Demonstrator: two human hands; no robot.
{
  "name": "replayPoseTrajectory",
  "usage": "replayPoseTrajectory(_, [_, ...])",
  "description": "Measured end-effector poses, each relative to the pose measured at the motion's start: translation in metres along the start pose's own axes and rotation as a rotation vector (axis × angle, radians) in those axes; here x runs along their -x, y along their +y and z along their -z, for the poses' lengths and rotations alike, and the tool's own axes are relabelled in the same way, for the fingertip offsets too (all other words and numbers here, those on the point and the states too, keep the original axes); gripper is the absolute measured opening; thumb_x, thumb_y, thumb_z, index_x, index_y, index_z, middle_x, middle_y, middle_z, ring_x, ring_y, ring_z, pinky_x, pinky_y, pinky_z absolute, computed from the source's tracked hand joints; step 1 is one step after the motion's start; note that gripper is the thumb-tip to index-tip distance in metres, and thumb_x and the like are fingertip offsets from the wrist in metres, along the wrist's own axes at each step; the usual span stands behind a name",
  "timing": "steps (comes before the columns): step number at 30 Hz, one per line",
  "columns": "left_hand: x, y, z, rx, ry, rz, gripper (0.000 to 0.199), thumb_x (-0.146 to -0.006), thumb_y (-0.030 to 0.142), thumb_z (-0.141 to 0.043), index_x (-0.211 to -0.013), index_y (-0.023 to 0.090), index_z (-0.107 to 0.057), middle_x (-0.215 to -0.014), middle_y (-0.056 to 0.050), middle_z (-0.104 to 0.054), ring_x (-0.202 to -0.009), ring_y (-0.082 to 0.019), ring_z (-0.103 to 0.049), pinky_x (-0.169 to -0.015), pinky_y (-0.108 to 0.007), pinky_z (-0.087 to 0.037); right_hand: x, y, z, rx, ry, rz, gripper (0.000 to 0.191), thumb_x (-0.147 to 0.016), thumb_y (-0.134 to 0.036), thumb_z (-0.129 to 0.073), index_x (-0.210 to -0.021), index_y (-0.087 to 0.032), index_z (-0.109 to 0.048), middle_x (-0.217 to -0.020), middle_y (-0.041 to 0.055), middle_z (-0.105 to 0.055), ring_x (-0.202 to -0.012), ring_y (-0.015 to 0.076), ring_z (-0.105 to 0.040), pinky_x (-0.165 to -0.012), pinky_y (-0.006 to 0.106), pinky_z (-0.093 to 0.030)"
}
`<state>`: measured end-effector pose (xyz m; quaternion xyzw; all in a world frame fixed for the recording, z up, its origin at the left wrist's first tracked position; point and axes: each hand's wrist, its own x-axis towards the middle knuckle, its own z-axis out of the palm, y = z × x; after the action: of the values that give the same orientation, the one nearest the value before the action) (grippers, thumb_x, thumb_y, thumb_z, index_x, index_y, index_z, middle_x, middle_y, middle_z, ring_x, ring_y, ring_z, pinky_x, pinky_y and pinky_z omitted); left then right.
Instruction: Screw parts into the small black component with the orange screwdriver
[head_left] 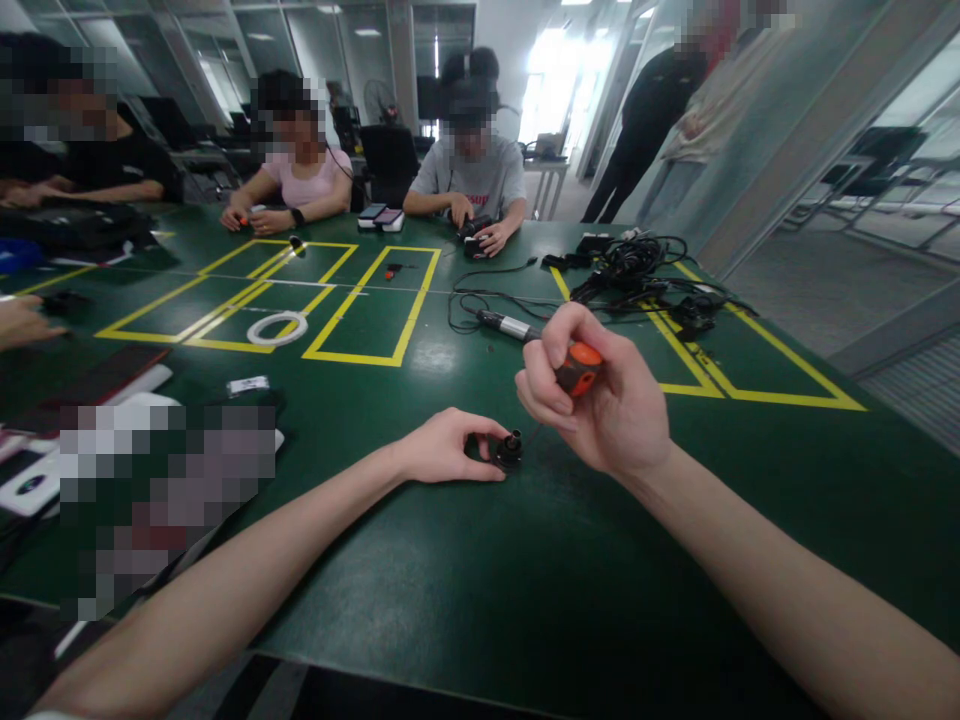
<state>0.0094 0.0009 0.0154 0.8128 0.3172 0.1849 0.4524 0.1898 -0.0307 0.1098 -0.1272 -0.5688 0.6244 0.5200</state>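
Thumb and forefinger of the left hand [448, 447] pinch a small black part [510, 455] on the green table [420, 600], near the middle of the scene. Raised just to its right, the right hand [616, 405] has its grip wrapped around an orange-and-black handle [581, 370], while a white ring [301, 327] lies far left and tangled black cables [630, 262] far right.

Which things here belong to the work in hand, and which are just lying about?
Seemingly in use:
- orange-and-black tool handle, in the right hand
- small black part, at the left hand

Seemingly lying about:
- white ring
- black cables
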Motion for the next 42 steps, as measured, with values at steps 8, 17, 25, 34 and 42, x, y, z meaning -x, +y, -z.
replayPoseTrajectory(8, [-0.0002, -0.0004, -0.0004, -0.013, 0.006, -0.012, 0.033, -0.076, 0.031, -0.084, -0.104, 0.015, -0.078, -0.078, 0.003, -0.069, -0.069, -0.01, -0.059, -0.07, -0.022, -0.043, 0.0002, 0.0008, 0.0001, -0.062, -0.002, -0.062, 0.051, -0.098, -0.059, -0.054, -0.065, -0.022, -0.044, -0.047, -0.009, -0.028, -0.04, 0.0069, -0.017, -0.039, 0.021, -0.018])
replayPoseTrajectory(17, [0.0001, 0.0, 0.0002, 0.003, 0.006, -0.009, 0.032, -0.076, 0.03, -0.084, -0.103, 0.014, -0.078, -0.076, 0.003, -0.068, -0.068, -0.01, -0.058, -0.071, -0.022, -0.043, 0.0022, 0.0028, 0.0019, -0.046, -0.019, 0.01, 0.028, -0.097, -0.044, -0.057, -0.08, -0.024, -0.048, -0.052, -0.0088, -0.039, -0.042, 0.0082, -0.021, -0.042, 0.02, -0.02])
replayPoseTrajectory(25, [0.0001, -0.0015, 0.0, -0.007, 0.008, -0.007, 0.034, -0.076, 0.031, -0.085, -0.105, 0.015, -0.078, -0.076, 0.003, -0.068, -0.067, -0.01, -0.058, -0.071, -0.022, -0.043, 0.0, 0.0008, 0.0001, -0.05, -0.026, -0.014, 0.043, -0.1, -0.051, -0.054, -0.069, -0.021, -0.049, -0.05, -0.0083, -0.031, -0.042, 0.0079, -0.018, -0.041, 0.021, -0.019])
replayPoseTrajectory(34, [0.0004, 0.0, 0.0003, -0.01, 0.005, -0.003, 0.034, -0.077, 0.033, -0.084, -0.105, 0.016, -0.078, -0.077, 0.003, -0.068, -0.068, -0.01, -0.058, -0.069, -0.022, -0.043, 0.004, 0.0015, 0.0016, -0.033, -0.047, 0.012, 0.027, -0.096, -0.041, -0.056, -0.08, -0.024, -0.044, -0.052, -0.0099, -0.04, -0.04, 0.0073, -0.021, -0.041, 0.02, -0.019])
replayPoseTrajectory(42, [0.0005, 0.0011, 0.0001, -0.019, 0.005, 0.01, 0.037, -0.077, 0.034, -0.084, -0.109, 0.016, -0.078, -0.079, 0.002, -0.069, -0.07, -0.011, -0.059, -0.071, -0.021, -0.044, -0.0009, 0.0005, 0.0029, 0.015, 0.003, 0.014, 0.037, -0.097, -0.047, -0.057, -0.071, -0.021, -0.048, -0.058, -0.0057, -0.044, -0.042, 0.0081, -0.031, -0.041, 0.022, -0.026])
